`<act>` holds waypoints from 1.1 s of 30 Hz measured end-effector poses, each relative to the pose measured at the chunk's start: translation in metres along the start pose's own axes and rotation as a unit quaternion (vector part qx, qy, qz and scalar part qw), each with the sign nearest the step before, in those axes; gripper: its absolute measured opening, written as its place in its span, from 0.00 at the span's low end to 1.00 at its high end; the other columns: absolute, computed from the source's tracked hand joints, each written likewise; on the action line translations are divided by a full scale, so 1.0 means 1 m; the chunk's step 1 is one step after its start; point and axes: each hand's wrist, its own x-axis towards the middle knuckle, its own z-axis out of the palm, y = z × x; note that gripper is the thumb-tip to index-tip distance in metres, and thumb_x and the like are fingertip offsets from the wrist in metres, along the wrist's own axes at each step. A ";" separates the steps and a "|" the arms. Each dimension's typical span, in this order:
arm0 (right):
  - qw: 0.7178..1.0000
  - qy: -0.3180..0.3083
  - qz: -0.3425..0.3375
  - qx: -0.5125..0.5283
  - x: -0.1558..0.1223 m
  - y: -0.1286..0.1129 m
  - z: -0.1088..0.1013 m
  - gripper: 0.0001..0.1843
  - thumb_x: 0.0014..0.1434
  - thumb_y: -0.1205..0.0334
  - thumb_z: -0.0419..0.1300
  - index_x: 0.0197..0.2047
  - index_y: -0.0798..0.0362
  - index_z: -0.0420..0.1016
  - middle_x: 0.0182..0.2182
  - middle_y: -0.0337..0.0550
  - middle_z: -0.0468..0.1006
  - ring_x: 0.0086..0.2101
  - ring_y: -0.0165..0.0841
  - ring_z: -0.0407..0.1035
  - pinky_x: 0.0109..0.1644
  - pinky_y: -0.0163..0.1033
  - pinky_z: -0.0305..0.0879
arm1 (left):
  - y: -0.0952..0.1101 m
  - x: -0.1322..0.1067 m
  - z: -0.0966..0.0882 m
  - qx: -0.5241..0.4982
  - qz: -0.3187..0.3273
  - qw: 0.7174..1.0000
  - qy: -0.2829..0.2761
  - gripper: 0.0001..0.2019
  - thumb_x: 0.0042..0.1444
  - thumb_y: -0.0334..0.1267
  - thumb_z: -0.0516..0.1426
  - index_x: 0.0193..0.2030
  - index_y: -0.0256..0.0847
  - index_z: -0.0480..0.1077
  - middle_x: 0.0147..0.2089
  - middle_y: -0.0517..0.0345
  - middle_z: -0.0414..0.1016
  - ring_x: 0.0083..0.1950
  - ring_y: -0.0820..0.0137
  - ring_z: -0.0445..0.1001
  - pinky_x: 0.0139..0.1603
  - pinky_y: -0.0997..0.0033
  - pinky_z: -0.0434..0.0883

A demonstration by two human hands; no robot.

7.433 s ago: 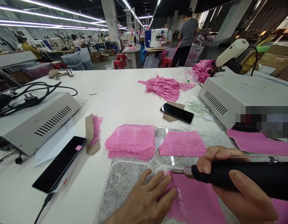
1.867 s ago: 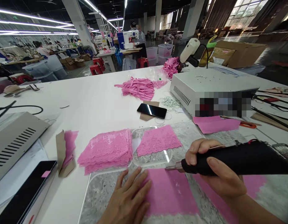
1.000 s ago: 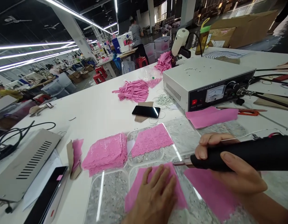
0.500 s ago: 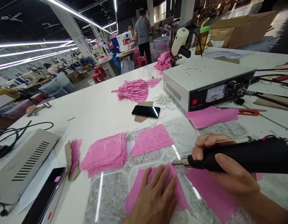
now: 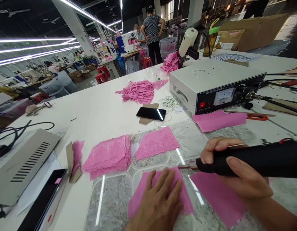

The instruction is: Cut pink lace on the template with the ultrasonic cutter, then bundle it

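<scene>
Marbled work surface [image 5: 110, 199]: bears all items below. Black tool [image 5: 259, 158]: gripped firmly in the right hand [image 5: 249, 184]. Pink panel [image 5: 138, 196]: flat on that surface, under the left hand [image 5: 160, 202], which is spread and grasps nothing. Metal tip [image 5: 184, 166]: now at the panel's upper right corner, previously partway along its top edge; contact unconfirmed. Judgement: panel braced, right edge exposed to the tool.
</scene>
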 end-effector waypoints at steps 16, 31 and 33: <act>0.997 -0.030 0.069 0.036 -0.005 -0.009 -0.003 0.08 0.57 0.54 0.64 0.36 0.48 0.75 0.31 0.39 0.70 0.23 0.30 0.68 0.25 0.39 0.72 | 0.013 -0.019 0.001 -0.016 0.067 0.996 0.061 0.14 0.69 0.42 0.50 0.48 0.42 0.76 0.51 0.57 0.79 0.57 0.67 0.73 0.71 0.57 0.45; 0.994 -0.043 0.096 0.018 -0.007 -0.019 -0.009 0.09 0.55 0.53 0.65 0.34 0.47 0.74 0.29 0.39 0.69 0.22 0.30 0.66 0.25 0.39 0.70 | 0.022 -0.028 -0.004 -0.045 0.049 0.997 0.025 0.13 0.68 0.44 0.52 0.50 0.40 0.74 0.54 0.55 0.77 0.60 0.66 0.70 0.70 0.58 0.50; 0.991 -0.049 0.126 0.020 -0.009 -0.025 -0.009 0.09 0.54 0.52 0.65 0.34 0.47 0.73 0.27 0.39 0.68 0.22 0.31 0.65 0.24 0.39 0.69 | 0.024 -0.028 -0.007 -0.050 0.041 0.998 0.022 0.14 0.68 0.44 0.51 0.50 0.40 0.74 0.54 0.55 0.77 0.61 0.66 0.70 0.70 0.59 0.52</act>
